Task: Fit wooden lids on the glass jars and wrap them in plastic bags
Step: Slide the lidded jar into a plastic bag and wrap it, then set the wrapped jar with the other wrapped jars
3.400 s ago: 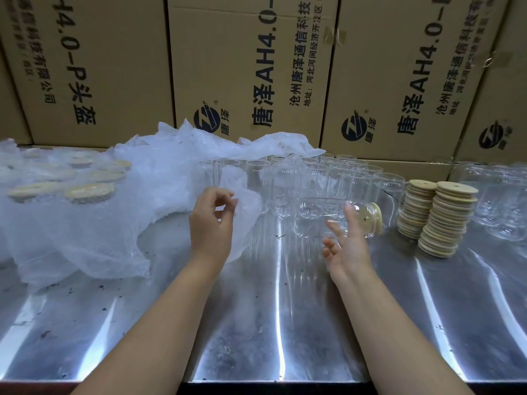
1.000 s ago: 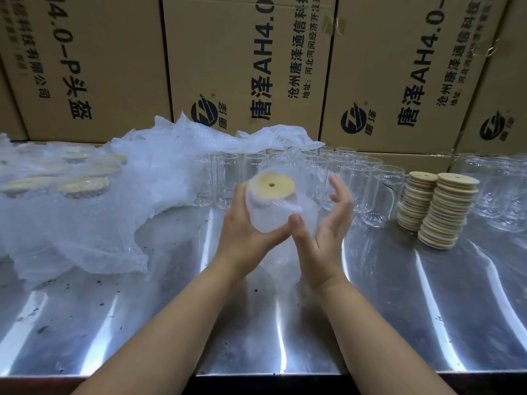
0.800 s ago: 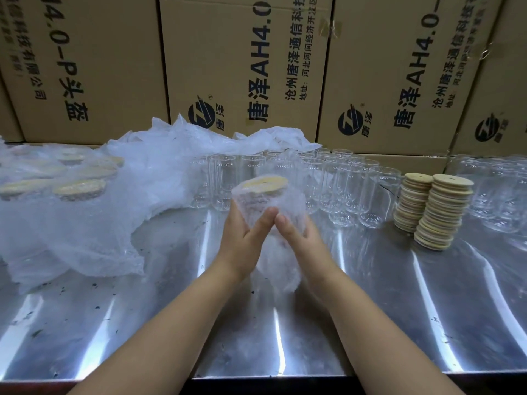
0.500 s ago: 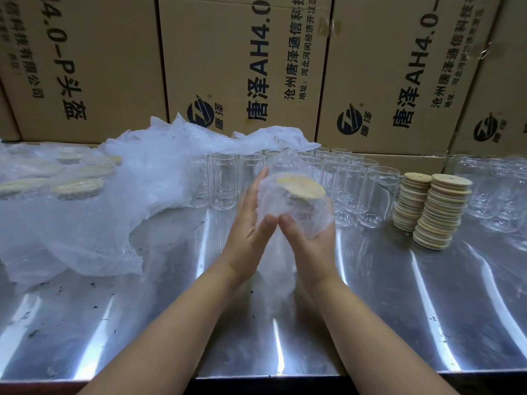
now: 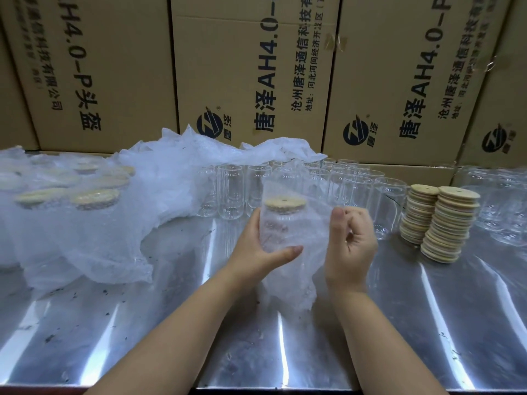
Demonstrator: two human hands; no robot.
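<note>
A glass jar (image 5: pixel 281 226) with a wooden lid (image 5: pixel 284 202) stands upright inside a clear plastic bag (image 5: pixel 291 277), held above the metal table (image 5: pixel 142 323). My left hand (image 5: pixel 258 252) grips the jar's lower part through the bag, thumb across its front. To the right, my right hand (image 5: pixel 349 243) has its fingers curled and pinches the loose plastic of the bag. The bag's tail hangs down to the table between my wrists.
Several bare jars (image 5: pixel 353 189) stand in rows behind. Two stacks of wooden lids (image 5: pixel 445 223) sit at the right, more glass (image 5: pixel 502 203) beyond them. A heap of plastic (image 5: pixel 85 223) covers lidded jars at the left. Cardboard boxes (image 5: pixel 256 67) wall the back.
The bagged jar has been turned upright from its tilt. My right hand has left the jar's underside and moved right, pinching the loose plastic; my left hand keeps hold of the jar.
</note>
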